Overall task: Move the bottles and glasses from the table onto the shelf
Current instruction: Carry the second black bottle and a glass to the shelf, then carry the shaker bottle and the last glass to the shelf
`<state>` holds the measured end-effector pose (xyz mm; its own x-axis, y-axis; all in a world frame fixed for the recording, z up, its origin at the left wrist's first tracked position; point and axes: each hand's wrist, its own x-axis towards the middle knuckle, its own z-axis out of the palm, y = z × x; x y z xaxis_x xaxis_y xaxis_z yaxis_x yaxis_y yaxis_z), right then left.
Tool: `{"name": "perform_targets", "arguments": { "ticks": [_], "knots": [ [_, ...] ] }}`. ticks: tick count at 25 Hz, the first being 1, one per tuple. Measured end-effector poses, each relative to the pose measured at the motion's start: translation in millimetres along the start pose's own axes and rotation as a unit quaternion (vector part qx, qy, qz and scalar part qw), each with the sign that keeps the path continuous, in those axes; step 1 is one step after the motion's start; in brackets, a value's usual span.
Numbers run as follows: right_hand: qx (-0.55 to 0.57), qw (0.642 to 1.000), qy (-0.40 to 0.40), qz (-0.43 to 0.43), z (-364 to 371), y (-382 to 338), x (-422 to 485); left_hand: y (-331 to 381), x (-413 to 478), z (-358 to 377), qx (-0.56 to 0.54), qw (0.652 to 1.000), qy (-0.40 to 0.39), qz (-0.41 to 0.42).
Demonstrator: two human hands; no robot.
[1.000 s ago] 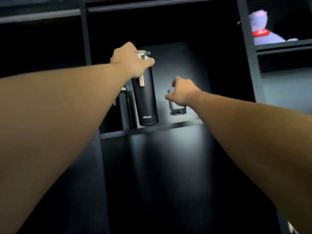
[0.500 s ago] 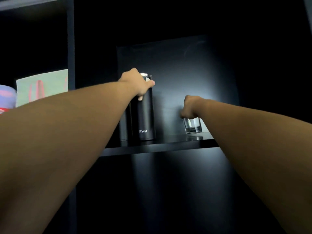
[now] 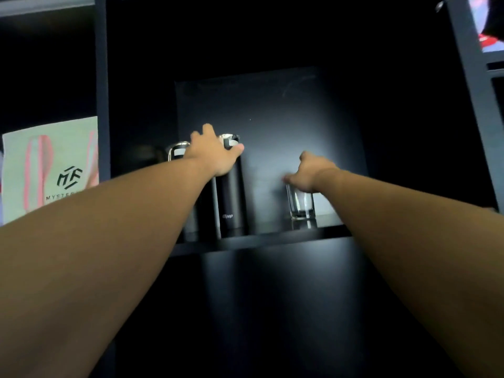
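1. A dark shelf unit (image 3: 259, 242) fills the frame, seen from a camera worn on a person's head. Two bare forearms reach in from the lower left and lower right corners toward one open compartment at the centre.

2. The left hand (image 3: 215, 154) is just left of centre. It rests over the top of a tall black bottle (image 3: 231, 205), thumb against the right side of the cap and fingers loosely spread above it. It does not look firmly clamped; I cannot tell whether it grips or only touches.

3. That bottle stands upright on the shelf board, with small white lettering low on its front.

4. A second black bottle (image 3: 178, 152) stands upright just to its left, mostly hidden behind the left forearm; only its shiny cap shows clearly.

5. The right hand (image 3: 311, 173) is just right of centre. Its fingers curl down over the rim of a clear glass (image 3: 300, 203), closed on the top of it.

6. The glass stands upright on the same shelf board, well to the right of the bottles, with bare board between them.

7. At the left edge of the frame, in the neighbouring compartment, a pale card (image 3: 50, 167) shows pink shapes and a dark logo.

8. In the upper right corner, a red and white object (image 3: 488, 34) sits in another compartment, too cropped to identify.
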<state>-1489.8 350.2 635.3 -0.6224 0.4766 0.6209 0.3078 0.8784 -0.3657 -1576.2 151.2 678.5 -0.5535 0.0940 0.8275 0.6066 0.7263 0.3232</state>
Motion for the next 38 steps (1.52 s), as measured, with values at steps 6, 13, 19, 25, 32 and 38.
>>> {"name": "perform_targets", "arguments": {
  "ticks": [6, 13, 19, 25, 32, 38],
  "knots": [
    [-0.017, 0.995, 0.101, -0.007, -82, 15, -114, -16, -64, -91, -0.045, 0.993, 0.004, 0.105],
    [-0.094, 0.978, 0.166, 0.088, -172, 45, -343, -3, -222, -157, -0.197, 0.964, -0.078, 0.163],
    [-0.199, 0.944, 0.137, 0.224, -261, 76, -542, 110, -370, -200, -0.319, 0.899, -0.204, 0.221],
    [-0.328, 0.873, 0.149, 0.328, -400, 107, -711, 239, -510, -270, -0.408, 0.816, -0.267, 0.311],
    [-0.396, 0.813, 0.126, 0.408, -538, 147, -894, 358, -652, -351, -0.442, 0.756, -0.334, 0.349],
    [-0.394, 0.790, 0.071, 0.463, -617, 258, -1068, 477, -854, -395, -0.456, 0.704, -0.433, 0.330]
  ]
}}
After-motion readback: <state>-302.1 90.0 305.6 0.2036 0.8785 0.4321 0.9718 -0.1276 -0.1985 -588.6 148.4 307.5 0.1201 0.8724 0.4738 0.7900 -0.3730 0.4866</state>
